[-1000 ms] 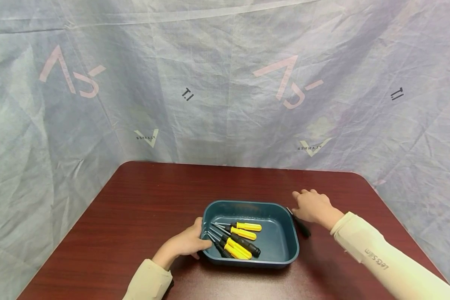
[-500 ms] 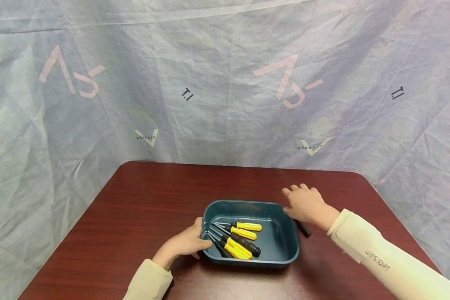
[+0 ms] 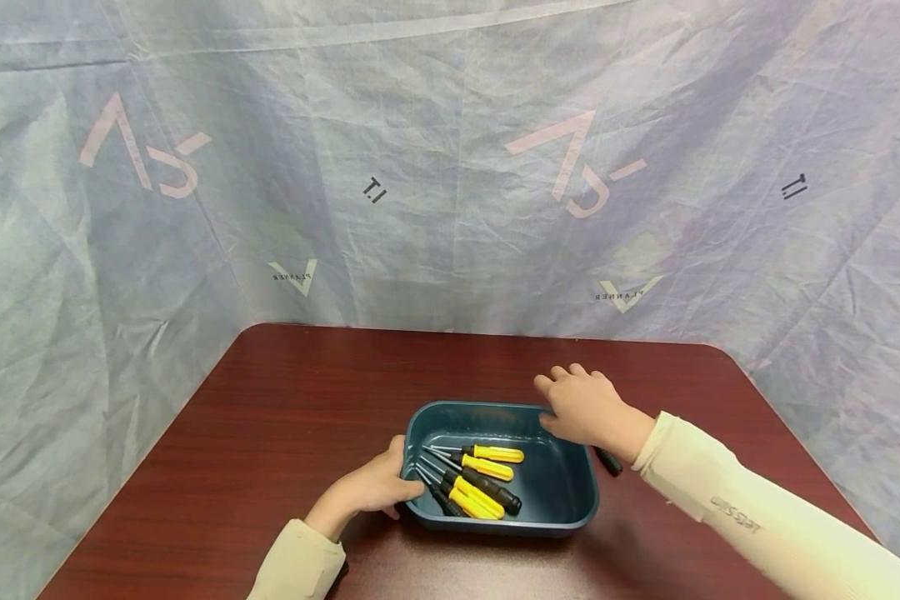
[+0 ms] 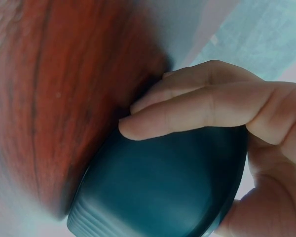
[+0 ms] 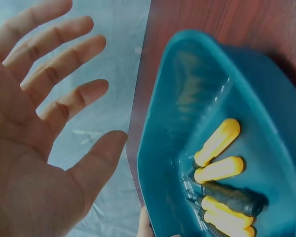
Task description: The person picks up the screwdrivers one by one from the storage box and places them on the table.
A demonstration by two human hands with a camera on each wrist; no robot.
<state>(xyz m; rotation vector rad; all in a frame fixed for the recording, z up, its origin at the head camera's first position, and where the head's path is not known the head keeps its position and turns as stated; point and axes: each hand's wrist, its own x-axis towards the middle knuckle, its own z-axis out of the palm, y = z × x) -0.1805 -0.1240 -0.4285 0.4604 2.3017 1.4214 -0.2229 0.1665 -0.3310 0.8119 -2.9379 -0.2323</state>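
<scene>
In the head view I see the bin (image 3: 558, 483), dark blue-green, with rounded corners and a raised rim, standing on the dark red table (image 3: 307, 417). Inside, mostly in its left half, lie four yellow-handled screwdrivers (image 3: 487, 467) and two black-handled screwdrivers (image 3: 491, 490), crowded together, with thin metal shafts toward the left wall. The left hand (image 3: 371, 482) holds this wall — the thumb is over the rim, the fingers are outside. The right hand (image 3: 581, 408) appears over the far right corner, its fingers spread. One more black handle (image 3: 607, 460) lies on the table, just beside the bin at the right, and the arm and hand cover part of it.

In the left wrist view I see the smooth outer wall, with fine ridges near one end, and long fingers lying along it.

In the right wrist view I see the palm wide and holding nothing, apart from the bin. Here the bin looks brighter — the inner wall shines, and the yellow handles have rounded ends.
</scene>
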